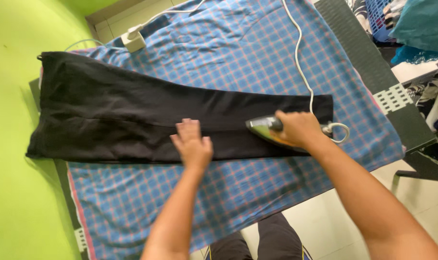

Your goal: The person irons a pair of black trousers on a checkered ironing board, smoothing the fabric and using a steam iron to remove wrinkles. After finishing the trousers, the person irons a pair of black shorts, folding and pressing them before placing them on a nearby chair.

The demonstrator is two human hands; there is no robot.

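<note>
Blue checked cloth spread under black trousers, left hand pressed flat (fingers open), iron gripped by right hand, white cord trailed across, plug adapter beyond.

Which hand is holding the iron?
The right hand grips the iron. The left hand lies flat on the black trousers instead.

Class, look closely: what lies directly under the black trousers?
A blue checked cloth lies spread beneath the black trousers. Whatever supports that cloth under the trousers is covered and cannot be seen.
</note>
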